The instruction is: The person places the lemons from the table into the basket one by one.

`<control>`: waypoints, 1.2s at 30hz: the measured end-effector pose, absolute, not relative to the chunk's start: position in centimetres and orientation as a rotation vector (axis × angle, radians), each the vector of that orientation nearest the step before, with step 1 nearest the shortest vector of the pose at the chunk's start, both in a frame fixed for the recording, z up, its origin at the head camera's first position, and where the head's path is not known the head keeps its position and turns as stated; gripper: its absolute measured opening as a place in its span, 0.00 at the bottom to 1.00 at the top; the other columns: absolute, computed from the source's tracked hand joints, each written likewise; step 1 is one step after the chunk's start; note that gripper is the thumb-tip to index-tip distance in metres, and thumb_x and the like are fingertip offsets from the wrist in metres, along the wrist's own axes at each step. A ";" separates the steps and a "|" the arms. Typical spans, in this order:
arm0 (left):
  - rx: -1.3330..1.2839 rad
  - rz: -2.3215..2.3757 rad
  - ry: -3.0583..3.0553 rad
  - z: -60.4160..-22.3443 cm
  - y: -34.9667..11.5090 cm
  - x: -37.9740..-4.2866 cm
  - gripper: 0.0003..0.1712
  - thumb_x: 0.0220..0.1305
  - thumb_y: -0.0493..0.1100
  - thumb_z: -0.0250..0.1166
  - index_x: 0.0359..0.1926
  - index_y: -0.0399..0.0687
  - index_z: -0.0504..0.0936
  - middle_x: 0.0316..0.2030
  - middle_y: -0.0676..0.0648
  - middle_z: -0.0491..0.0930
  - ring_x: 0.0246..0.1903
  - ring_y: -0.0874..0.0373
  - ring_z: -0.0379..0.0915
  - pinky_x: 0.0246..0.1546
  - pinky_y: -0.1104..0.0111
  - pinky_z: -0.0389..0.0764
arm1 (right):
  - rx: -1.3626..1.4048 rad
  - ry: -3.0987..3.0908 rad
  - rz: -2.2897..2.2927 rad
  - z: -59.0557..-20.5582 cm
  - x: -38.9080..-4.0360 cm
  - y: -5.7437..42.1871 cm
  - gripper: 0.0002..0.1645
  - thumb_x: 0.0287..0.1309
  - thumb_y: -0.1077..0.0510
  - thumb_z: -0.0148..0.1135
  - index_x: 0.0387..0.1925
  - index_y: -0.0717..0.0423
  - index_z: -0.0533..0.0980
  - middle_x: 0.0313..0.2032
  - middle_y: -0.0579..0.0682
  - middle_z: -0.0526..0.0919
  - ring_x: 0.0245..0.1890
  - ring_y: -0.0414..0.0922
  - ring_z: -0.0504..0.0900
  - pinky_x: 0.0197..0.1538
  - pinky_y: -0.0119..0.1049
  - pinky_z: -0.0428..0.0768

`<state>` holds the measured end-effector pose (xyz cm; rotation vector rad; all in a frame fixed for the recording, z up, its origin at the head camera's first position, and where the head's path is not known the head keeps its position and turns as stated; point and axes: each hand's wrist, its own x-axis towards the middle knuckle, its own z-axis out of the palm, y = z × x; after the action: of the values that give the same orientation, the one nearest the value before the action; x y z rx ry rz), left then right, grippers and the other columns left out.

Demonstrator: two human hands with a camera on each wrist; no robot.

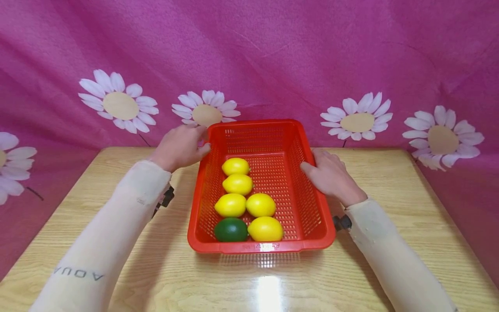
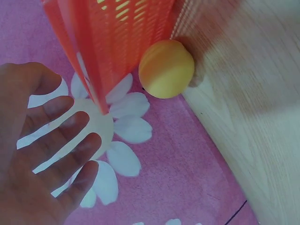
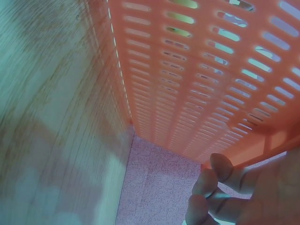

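A red plastic basket with slotted walls stands between the hands. Several yellow lemons lie inside it, toward its left and front, with one dark green oval fruit in the front left corner. My left hand is beside the back left rim; in the left wrist view its fingers are spread and apart from the rim. Against the basket's outer wall there sits another yellow fruit, not visible in the head view. My right hand is at the right rim, thumb overlapping it, fingers loosely bent outside.
The basket stands on a light wooden table toward its far side. A pink cloth with white daisies hangs right behind the table and at both sides.
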<state>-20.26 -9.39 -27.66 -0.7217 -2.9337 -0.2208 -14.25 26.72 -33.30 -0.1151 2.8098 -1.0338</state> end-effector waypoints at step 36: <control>-0.708 -0.234 -3.103 -29.4 -12.1 -19.2 0.22 0.68 0.49 0.61 0.55 0.39 0.81 0.47 0.38 0.86 0.45 0.45 0.80 0.51 0.49 0.84 | -0.102 2.839 -0.987 -33.3 -14.2 26.8 0.30 0.73 0.47 0.48 0.69 0.56 0.65 0.47 0.58 0.80 0.33 0.48 0.87 0.31 0.37 0.88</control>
<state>-19.24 -12.06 -29.45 -0.7078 -3.1027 -0.2336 -14.23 26.75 -33.34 -0.1024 2.8385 -0.9869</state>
